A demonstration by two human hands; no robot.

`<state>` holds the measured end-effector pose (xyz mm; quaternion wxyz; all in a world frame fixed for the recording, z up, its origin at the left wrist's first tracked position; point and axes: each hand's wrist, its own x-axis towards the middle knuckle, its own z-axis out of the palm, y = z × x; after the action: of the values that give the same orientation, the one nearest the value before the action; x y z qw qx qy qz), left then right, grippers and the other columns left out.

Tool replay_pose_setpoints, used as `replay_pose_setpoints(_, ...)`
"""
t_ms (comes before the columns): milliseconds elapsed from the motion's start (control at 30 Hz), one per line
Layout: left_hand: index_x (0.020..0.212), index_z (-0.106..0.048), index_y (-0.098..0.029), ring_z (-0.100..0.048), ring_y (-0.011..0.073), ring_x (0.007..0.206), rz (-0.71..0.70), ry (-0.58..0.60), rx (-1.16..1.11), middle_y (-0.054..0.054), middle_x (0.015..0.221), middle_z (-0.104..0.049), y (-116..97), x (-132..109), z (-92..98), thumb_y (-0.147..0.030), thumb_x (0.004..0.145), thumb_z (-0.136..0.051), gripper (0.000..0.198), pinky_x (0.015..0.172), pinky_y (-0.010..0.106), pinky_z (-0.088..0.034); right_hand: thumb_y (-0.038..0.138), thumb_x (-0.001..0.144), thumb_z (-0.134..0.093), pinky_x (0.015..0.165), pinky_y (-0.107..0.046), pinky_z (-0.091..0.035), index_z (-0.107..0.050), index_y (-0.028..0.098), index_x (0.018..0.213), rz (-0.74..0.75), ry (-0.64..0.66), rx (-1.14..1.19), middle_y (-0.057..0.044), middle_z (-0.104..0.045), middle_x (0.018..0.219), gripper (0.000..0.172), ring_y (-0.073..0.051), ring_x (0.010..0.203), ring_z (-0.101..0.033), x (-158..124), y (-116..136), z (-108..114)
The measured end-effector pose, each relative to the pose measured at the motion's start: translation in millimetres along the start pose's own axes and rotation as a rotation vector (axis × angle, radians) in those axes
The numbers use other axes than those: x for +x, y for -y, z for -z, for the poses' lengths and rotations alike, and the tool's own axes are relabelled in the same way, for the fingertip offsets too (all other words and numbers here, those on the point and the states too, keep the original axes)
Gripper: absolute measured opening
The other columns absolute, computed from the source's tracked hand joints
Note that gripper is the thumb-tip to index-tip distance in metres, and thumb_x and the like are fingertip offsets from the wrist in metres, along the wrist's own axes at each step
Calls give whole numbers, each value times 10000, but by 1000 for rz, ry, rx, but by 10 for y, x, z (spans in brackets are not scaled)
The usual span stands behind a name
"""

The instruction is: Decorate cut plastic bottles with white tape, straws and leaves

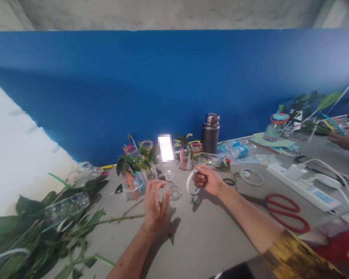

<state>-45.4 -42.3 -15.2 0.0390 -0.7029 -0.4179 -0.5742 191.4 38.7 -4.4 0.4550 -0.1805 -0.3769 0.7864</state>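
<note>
A white ring (189,183), thin like a roll of tape, stands on edge in the right hand (207,180), whose fingers and thumb are closed around its right side. It is held just above the grey tabletop (215,236), near the middle. Just to its left a clear cut bottle top (173,188) lies on the tabletop, neck pointing away, between the two hands. The left hand (154,205) is open and holds nothing, its fingers spread and raised, with the fingertips just beside the clear piece; whether they touch it cannot be told. The hands are apart.

Behind them stand clear cups (133,180) filled with green leaves and coloured strips, and a dark flask (211,133) stands against the blue wall (163,85). To the right of the right hand lie a small black ring (228,181) and a larger round loop (251,177), then red scissors (285,212) and a white power strip (305,186) with plugs in it. Leafy branches (31,236) and an empty plastic bottle (66,207) lie at the left. At the far right edge another person's hand (344,141) is among more leaves.
</note>
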Motion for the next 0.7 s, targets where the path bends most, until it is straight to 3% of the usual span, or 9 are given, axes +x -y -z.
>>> replay_pose_setpoints(133, 1186, -701, -202, -715, 183, 772, 26, 160, -183, 59, 937, -762, -209, -29, -89, -255, 1001, -642, 201, 724, 302, -602, 472, 680, -988, 477, -200, -132, -498, 212, 720, -86, 18, -106, 121, -315, 537, 556, -58, 510, -187, -5, -46, -43)
replay_pose_setpoints(333, 1025, -798, -196, -781, 196, 748, 152, 234, -225, 49, 893, -833, -277, -70, -185, -272, 979, -694, 136, 691, 276, -622, 479, 691, -968, 474, -205, -91, -536, 192, 716, -159, 18, -207, 121, -332, 547, 520, -43, 502, -194, 9, -77, -45)
replay_pose_setpoints(400, 1016, -801, -200, -789, 195, 756, 85, 227, -178, 49, 904, -839, -252, -54, -174, -267, 1001, -675, 144, 683, 270, -614, 472, 684, -970, 474, -202, -82, -527, 192, 703, -166, -2, -217, 119, -339, 547, 524, -39, 500, -197, 18, -78, -40)
replay_pose_setpoints(533, 1083, -773, -202, -776, 188, 773, -183, 174, -1, 48, 928, -835, -208, -24, -139, -210, 1048, -608, 170, 721, 285, -580, 444, 663, -973, 475, -181, -73, -532, 186, 705, -203, -38, -198, 116, -357, 542, 513, -33, 500, -201, 43, -86, -38)
replay_pose_setpoints(700, 1075, -707, -200, -730, 184, 748, -339, 164, 223, 33, 886, -798, -230, -3, -111, -131, 1053, -554, 170, 711, 299, -508, 391, 790, -885, 464, -163, -75, -505, 189, 708, -318, -61, -174, 124, -326, 530, 438, -31, 484, -179, 68, -104, -52)
